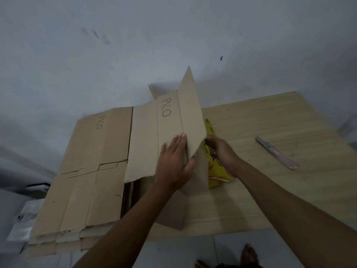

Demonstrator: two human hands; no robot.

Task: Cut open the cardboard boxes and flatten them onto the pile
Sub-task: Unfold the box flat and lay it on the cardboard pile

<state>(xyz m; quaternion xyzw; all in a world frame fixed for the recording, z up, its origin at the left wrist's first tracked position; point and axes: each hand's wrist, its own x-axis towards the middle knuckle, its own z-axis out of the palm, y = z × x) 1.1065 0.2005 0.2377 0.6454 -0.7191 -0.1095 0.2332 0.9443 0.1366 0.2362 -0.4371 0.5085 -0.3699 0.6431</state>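
1. Inspecting the work surface: a pile of flattened boxes [83, 171] lies at the left end of the wooden table [270, 120], several layers deep at its near edge, the top sheet marked "PICO". This much of the task is judged complete.

2. A second box marked "PICO" [152, 132], already cut open, is in hand. It lies partly over the right edge of the pile and partly over the table, with one panel raised and tilted at its right side. It is not yet flat.

3. The left hand [173, 161] lies on this box with fingers straight, palm down, the thumb hooked round a near edge; it appears to be pressing the sheet down.

4. The right hand [220, 151] is at the raised panel's lower right edge, fingers curled. The view is dim and the fingertips are hidden by the card, so it probably grips that panel, but this cannot be confirmed.

5. A yellow printed box [218, 171] lies under the right hand on the table, mostly covered. Whether it has been cut cannot be told; it is judged outstanding.

6. The cutter [276, 152] lies on the table well apart to the right, in neither hand.

7. Remaining: lay the raised panel down, square the sheet on the pile, then deal with the yellow box.
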